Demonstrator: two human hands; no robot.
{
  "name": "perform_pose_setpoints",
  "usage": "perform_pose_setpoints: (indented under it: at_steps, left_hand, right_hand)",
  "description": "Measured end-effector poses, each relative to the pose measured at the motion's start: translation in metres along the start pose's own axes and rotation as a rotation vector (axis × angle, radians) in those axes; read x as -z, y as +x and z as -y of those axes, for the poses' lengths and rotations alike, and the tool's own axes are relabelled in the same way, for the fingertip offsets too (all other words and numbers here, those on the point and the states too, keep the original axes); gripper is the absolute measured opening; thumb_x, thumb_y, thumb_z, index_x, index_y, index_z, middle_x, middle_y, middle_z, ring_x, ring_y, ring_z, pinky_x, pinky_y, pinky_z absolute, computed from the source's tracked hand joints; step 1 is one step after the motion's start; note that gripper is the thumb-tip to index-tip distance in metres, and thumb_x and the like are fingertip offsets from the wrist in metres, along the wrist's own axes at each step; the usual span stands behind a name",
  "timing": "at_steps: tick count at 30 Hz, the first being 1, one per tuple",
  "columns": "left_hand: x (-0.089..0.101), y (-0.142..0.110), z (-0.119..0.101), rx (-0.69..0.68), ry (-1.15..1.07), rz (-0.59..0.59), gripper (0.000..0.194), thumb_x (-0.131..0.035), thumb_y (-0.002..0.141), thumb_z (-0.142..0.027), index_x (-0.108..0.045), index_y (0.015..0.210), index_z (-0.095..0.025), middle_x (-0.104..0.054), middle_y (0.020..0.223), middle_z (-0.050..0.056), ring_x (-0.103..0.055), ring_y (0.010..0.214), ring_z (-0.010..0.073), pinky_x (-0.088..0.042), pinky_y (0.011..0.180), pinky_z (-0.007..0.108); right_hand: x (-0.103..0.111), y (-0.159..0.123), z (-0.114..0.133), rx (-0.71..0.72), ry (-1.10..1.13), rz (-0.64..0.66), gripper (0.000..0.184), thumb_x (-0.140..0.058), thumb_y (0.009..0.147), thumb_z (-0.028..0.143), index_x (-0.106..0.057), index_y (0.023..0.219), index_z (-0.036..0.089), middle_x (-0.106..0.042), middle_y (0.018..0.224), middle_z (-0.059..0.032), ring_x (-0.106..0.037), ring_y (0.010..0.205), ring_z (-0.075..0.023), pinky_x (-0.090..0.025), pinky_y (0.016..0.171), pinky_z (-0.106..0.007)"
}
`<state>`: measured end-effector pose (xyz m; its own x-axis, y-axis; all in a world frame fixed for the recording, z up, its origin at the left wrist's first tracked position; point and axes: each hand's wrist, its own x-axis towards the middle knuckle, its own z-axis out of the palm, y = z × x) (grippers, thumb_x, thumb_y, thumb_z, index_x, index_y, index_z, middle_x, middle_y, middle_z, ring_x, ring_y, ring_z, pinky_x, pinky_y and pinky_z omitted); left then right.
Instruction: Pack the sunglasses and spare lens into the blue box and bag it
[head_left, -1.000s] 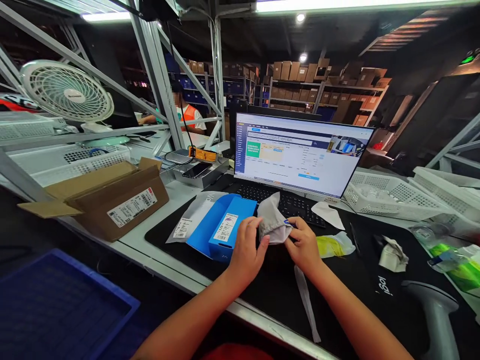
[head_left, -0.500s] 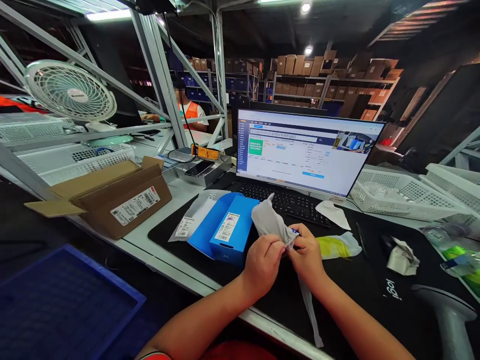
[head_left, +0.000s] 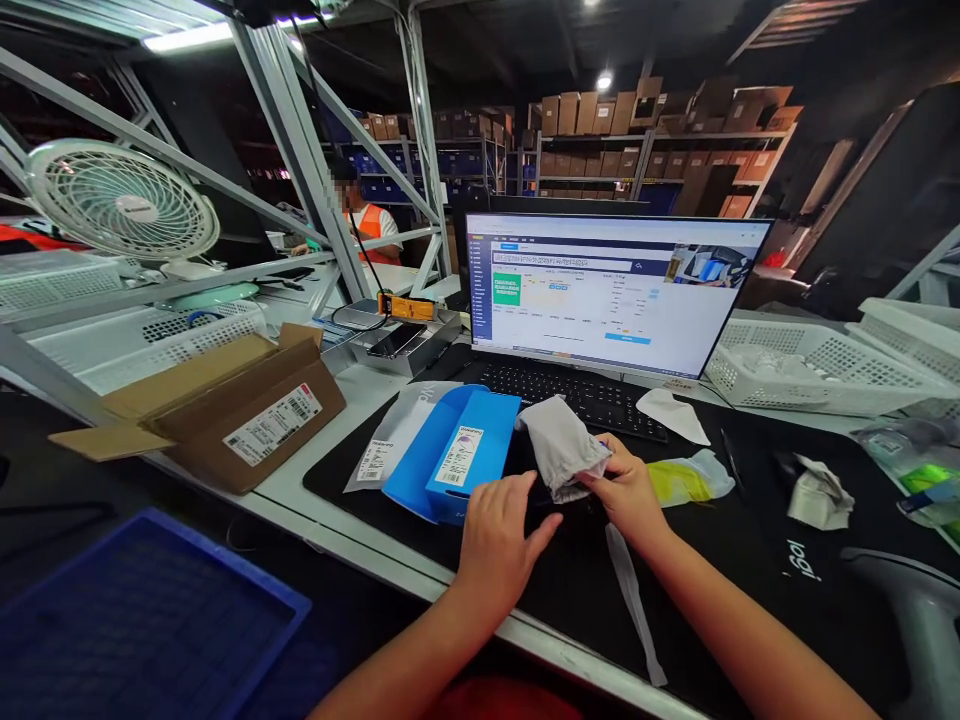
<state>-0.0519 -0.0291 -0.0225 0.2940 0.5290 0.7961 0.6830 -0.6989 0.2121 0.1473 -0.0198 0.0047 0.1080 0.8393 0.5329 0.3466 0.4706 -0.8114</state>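
My right hand (head_left: 628,488) is closed on the gathered mouth of a grey cloth pouch (head_left: 559,440), which hangs over the black mat. What the pouch holds is hidden. My left hand (head_left: 501,530) is apart from the pouch, with its thumb and fingers spread and nothing between them. Just beyond the left hand lies a blue box (head_left: 480,420) with a white label and its flap folded out to the left. A frosted plastic bag (head_left: 390,450) lies partly under that flap. Below my right wrist a thin pale strip (head_left: 634,605) rests on the mat.
A monitor (head_left: 570,300) and keyboard (head_left: 585,395) stand behind my hands. An open cardboard box (head_left: 225,420) is at left, above a blue crate (head_left: 150,620). Yellow-and-clear plastic (head_left: 686,480), crumpled paper (head_left: 821,495) and a scanner (head_left: 915,620) lie to the right. A co-worker (head_left: 371,225) is behind the frame.
My left hand has let go of the pouch and moved down and left, its fingers opening. The pouch now shows broader in my right hand. The view has shifted slightly.
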Motion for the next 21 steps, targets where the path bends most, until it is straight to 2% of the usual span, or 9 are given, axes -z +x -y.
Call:
perform_pose_setpoints:
  at_steps: [2, 3, 5, 8, 11, 14, 16, 19, 21]
  left_hand:
    - [0.000, 0.003, 0.002, -0.022, -0.029, 0.079, 0.020, -0.050, 0.102, -0.035, -0.059, 0.106, -0.018, -0.070, 0.086, 0.005, -0.067, 0.075, 0.0210, -0.048, 0.064, 0.034]
    - [0.001, 0.004, 0.003, -0.027, -0.049, 0.099, 0.016, -0.050, 0.102, -0.031, -0.060, 0.098, -0.019, -0.068, 0.079, 0.003, -0.065, 0.068, 0.0191, -0.044, 0.058, 0.033]
    - [0.003, 0.004, 0.004, -0.043, -0.103, 0.098, 0.016, -0.050, 0.102, -0.026, -0.059, 0.090, -0.020, -0.065, 0.072, 0.000, -0.062, 0.061, 0.0169, -0.039, 0.054, 0.032]
    - [0.010, 0.003, 0.004, -0.108, -0.216, 0.097, 0.016, -0.053, 0.101, -0.023, -0.060, 0.088, -0.019, -0.064, 0.069, -0.001, -0.060, 0.060, 0.0145, -0.038, 0.055, 0.030]
    - [0.017, 0.000, 0.004, -0.255, -0.292, 0.185, 0.026, -0.049, 0.103, -0.022, -0.057, 0.078, -0.019, -0.057, 0.061, -0.002, -0.054, 0.053, 0.0124, -0.033, 0.052, 0.031]
    - [0.019, -0.004, 0.003, -0.380, -0.299, 0.259, 0.031, -0.046, 0.104, -0.023, -0.056, 0.075, -0.018, -0.054, 0.057, -0.002, -0.050, 0.050, 0.0121, -0.029, 0.050, 0.032]
    - [0.019, -0.007, 0.005, -0.403, -0.294, 0.284, 0.030, -0.045, 0.104, -0.023, -0.057, 0.077, -0.018, -0.055, 0.059, -0.001, -0.051, 0.051, 0.0126, -0.029, 0.050, 0.032]
    - [0.020, -0.011, 0.013, -0.337, -0.285, 0.268, 0.026, -0.043, 0.104, -0.020, -0.061, 0.086, -0.016, -0.061, 0.063, 0.000, -0.056, 0.055, 0.0132, -0.034, 0.052, 0.030]
    - [0.022, -0.015, 0.022, -0.257, -0.262, 0.230, 0.024, -0.043, 0.104, -0.019, -0.064, 0.091, -0.016, -0.064, 0.067, 0.000, -0.060, 0.058, 0.0134, -0.037, 0.054, 0.029]
  right_hand:
    - [0.000, 0.000, -0.001, -0.013, 0.002, 0.006, 0.015, -0.078, 0.080, 0.040, -0.081, 0.073, 0.026, -0.066, 0.087, -0.0052, -0.062, 0.084, -0.0194, -0.052, 0.075, -0.032]
    - [0.000, 0.000, -0.002, -0.022, -0.004, 0.002, 0.015, -0.078, 0.080, 0.039, -0.081, 0.073, 0.026, -0.066, 0.088, -0.0051, -0.062, 0.084, -0.0194, -0.052, 0.075, -0.032]
    - [0.000, 0.000, -0.004, -0.042, -0.024, -0.021, 0.014, -0.077, 0.079, 0.039, -0.081, 0.074, 0.026, -0.067, 0.087, -0.0051, -0.062, 0.083, -0.0196, -0.051, 0.075, -0.032]
    - [0.003, 0.003, -0.010, -0.067, -0.059, -0.087, 0.016, -0.077, 0.077, 0.039, -0.080, 0.071, 0.025, -0.067, 0.084, -0.0052, -0.062, 0.081, -0.0201, -0.050, 0.072, -0.033]
    - [0.005, 0.005, -0.015, -0.064, -0.132, -0.110, 0.020, -0.075, 0.077, 0.040, -0.078, 0.067, 0.024, -0.067, 0.082, -0.0053, -0.063, 0.078, -0.0199, -0.049, 0.070, -0.033]
    - [0.007, 0.005, -0.015, -0.035, -0.266, -0.044, 0.024, -0.070, 0.084, 0.040, -0.077, 0.067, 0.024, -0.067, 0.082, -0.0046, -0.063, 0.077, -0.0188, -0.047, 0.067, -0.032]
    - [0.011, 0.008, -0.011, -0.020, -0.377, 0.019, 0.023, -0.071, 0.084, 0.038, -0.077, 0.067, 0.025, -0.067, 0.083, -0.0039, -0.064, 0.077, -0.0182, -0.045, 0.065, -0.031]
    - [0.028, 0.015, 0.002, -0.043, -0.515, 0.161, 0.022, -0.077, 0.079, 0.038, -0.075, 0.062, 0.024, -0.070, 0.087, -0.0033, -0.064, 0.076, -0.0178, -0.045, 0.066, -0.031]
    - [0.045, 0.021, 0.013, -0.091, -0.509, 0.295, 0.020, -0.077, 0.078, 0.042, -0.078, 0.066, 0.026, -0.071, 0.089, -0.0032, -0.065, 0.079, -0.0183, -0.046, 0.070, -0.031]
